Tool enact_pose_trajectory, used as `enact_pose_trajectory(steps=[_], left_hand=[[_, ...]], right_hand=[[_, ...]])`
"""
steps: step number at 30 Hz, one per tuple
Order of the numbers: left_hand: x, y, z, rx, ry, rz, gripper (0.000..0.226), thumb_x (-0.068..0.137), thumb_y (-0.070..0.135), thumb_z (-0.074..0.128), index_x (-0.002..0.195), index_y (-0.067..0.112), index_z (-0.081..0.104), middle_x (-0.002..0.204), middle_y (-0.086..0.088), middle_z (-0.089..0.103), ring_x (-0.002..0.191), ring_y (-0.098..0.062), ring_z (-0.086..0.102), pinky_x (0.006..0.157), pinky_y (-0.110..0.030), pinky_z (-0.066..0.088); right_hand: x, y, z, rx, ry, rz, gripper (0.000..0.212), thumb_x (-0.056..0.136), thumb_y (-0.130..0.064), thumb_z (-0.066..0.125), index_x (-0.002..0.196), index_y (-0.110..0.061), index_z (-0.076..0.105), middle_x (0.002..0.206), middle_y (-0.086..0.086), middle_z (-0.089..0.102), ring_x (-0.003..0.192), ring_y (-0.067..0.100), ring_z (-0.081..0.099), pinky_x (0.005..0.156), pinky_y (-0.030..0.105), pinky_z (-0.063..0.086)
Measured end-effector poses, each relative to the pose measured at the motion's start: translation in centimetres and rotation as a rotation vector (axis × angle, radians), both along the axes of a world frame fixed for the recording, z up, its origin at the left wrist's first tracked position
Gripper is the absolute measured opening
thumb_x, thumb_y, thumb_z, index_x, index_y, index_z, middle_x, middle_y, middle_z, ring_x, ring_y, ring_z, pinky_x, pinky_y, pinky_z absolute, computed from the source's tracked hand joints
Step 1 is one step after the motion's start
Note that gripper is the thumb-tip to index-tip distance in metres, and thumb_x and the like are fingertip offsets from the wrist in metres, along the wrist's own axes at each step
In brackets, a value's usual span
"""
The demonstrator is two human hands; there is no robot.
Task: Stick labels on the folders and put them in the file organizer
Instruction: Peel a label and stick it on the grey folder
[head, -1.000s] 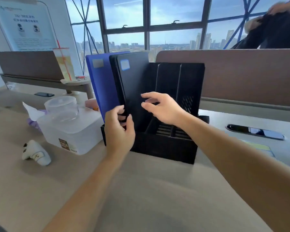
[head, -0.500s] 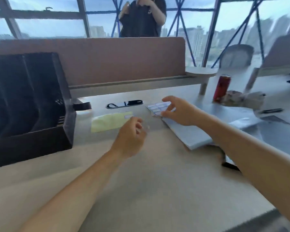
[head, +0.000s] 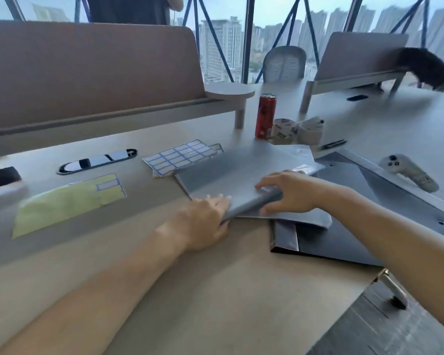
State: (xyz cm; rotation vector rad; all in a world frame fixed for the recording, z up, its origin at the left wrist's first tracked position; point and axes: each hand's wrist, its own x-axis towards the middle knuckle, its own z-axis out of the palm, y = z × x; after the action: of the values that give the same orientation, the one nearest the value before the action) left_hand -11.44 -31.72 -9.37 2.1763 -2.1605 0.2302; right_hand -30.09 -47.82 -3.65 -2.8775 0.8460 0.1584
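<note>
A grey folder (head: 236, 172) lies on top of a stack on the desk, over a dark folder (head: 328, 242). My right hand (head: 290, 193) grips the grey folder's near spine edge, fingers on top and thumb under it. My left hand (head: 205, 221) holds the same edge at its left corner. A sheet of blue-bordered labels (head: 179, 157) lies just left of the folder. A yellow-green backing sheet (head: 64, 203) with one label left on it lies further left. Only a dark corner of the file organizer (head: 0, 176) shows at the far left edge.
A red can (head: 265, 115) and crumpled wrappers (head: 297, 130) stand behind the folders. A white controller (head: 409, 172) lies at the right. A cable slot (head: 98, 161) sits in the desk near the divider panel (head: 87, 73). The desk's edge drops off at lower right.
My view swung right, away from the organizer with its two folders. Both hands left the organizer, reached across the desk and took hold of the grey folder's near edge.
</note>
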Motion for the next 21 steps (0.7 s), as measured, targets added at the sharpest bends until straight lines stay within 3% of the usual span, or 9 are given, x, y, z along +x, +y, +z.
enact_pose_trajectory(steps=[3, 5, 6, 8, 11, 13, 15, 18, 21], left_hand=[[1.1, 0.4, 0.1, -0.145, -0.019, -0.073, 0.053, 0.097, 0.033, 0.029, 0.141, 0.008, 0.045, 0.134, -0.017, 0.060, 0.112, -0.035, 0.065, 0.089, -0.044, 0.054], [2.1, 1.1, 0.8, -0.292, 0.052, -0.125, 0.041, 0.088, 0.018, 0.039, 0.123, 0.009, 0.060, 0.106, -0.017, 0.073, 0.084, -0.037, 0.073, 0.063, -0.043, 0.059], [2.6, 1.5, 1.3, -0.358, 0.087, -0.136, 0.037, 0.084, 0.011, 0.047, 0.117, 0.009, 0.065, 0.100, -0.015, 0.075, 0.080, -0.035, 0.073, 0.058, -0.041, 0.060], [3.6, 2.4, 2.7, -0.434, 0.129, -0.153, 0.036, 0.081, 0.005, 0.057, 0.115, 0.009, 0.069, 0.104, -0.012, 0.076, 0.089, -0.030, 0.074, 0.062, -0.040, 0.061], [5.0, 4.1, 4.2, -0.502, 0.213, -0.101, 0.035, 0.094, 0.027, 0.050, 0.121, 0.013, 0.067, 0.114, -0.006, 0.073, 0.102, -0.027, 0.071, 0.079, -0.042, 0.060], [5.6, 5.4, 4.5, -0.544, 0.207, 0.025, 0.041, 0.094, 0.040, 0.049, 0.125, 0.017, 0.062, 0.118, -0.004, 0.070, 0.107, -0.028, 0.067, 0.082, -0.045, 0.057], [5.4, 6.7, 4.5, -0.599, 0.301, 0.202, 0.052, 0.092, 0.048, 0.053, 0.133, 0.016, 0.051, 0.126, -0.004, 0.060, 0.114, -0.025, 0.058, 0.091, -0.041, 0.052], [4.6, 9.1, 5.5, -0.559, 0.843, 0.508, 0.070, 0.083, 0.057, 0.068, 0.138, 0.023, 0.041, 0.122, 0.005, 0.054, 0.110, -0.015, 0.055, 0.093, -0.035, 0.046], [5.0, 11.9, 6.4, -0.476, 1.532, 0.554, 0.080, 0.067, 0.071, 0.070, 0.130, 0.026, 0.051, 0.127, 0.002, 0.058, 0.110, -0.017, 0.058, 0.099, -0.044, 0.050]], right_hand=[[0.3, -0.1, 0.1, -0.113, -0.089, 0.040, 0.053, 0.088, -0.051, 0.063, 0.137, -0.033, 0.053, 0.135, -0.005, 0.059, 0.126, 0.024, 0.050, 0.107, 0.044, 0.034], [0.6, -0.1, 0.3, -0.210, -0.160, 0.073, 0.047, 0.090, -0.042, 0.063, 0.135, -0.033, 0.056, 0.131, -0.005, 0.062, 0.123, 0.023, 0.054, 0.105, 0.043, 0.037], [0.7, -0.1, 0.4, -0.253, -0.204, 0.090, 0.045, 0.090, -0.040, 0.063, 0.134, -0.033, 0.058, 0.129, -0.005, 0.064, 0.121, 0.023, 0.056, 0.103, 0.042, 0.039], [0.8, -0.1, 0.6, -0.304, -0.309, 0.120, 0.041, 0.090, -0.039, 0.065, 0.130, -0.033, 0.062, 0.125, -0.005, 0.068, 0.114, 0.025, 0.061, 0.096, 0.042, 0.046], [1.2, 0.8, 0.8, -0.439, -0.493, 0.197, 0.026, 0.089, -0.034, 0.070, 0.115, -0.029, 0.073, 0.105, -0.003, 0.076, 0.090, 0.029, 0.071, 0.071, 0.040, 0.056], [2.0, 2.0, 0.9, -0.558, -0.580, 0.235, 0.017, 0.091, -0.032, 0.064, 0.101, -0.025, 0.075, 0.087, -0.002, 0.077, 0.074, 0.029, 0.071, 0.059, 0.036, 0.054], [3.3, 3.3, 1.0, -0.621, -0.637, 0.252, 0.028, 0.093, -0.035, 0.049, 0.092, -0.023, 0.075, 0.076, -0.004, 0.073, 0.066, 0.028, 0.068, 0.057, 0.033, 0.052], [5.1, 5.5, 1.1, -0.681, -0.701, 0.288, 0.023, 0.093, -0.027, 0.052, 0.084, -0.020, 0.072, 0.069, -0.003, 0.068, 0.061, 0.026, 0.065, 0.056, 0.032, 0.053], [6.4, 7.4, 1.2, -0.730, -0.720, 0.378, 0.006, 0.089, -0.019, 0.071, 0.083, -0.020, 0.069, 0.070, -0.003, 0.067, 0.061, 0.025, 0.063, 0.058, 0.035, 0.053]])
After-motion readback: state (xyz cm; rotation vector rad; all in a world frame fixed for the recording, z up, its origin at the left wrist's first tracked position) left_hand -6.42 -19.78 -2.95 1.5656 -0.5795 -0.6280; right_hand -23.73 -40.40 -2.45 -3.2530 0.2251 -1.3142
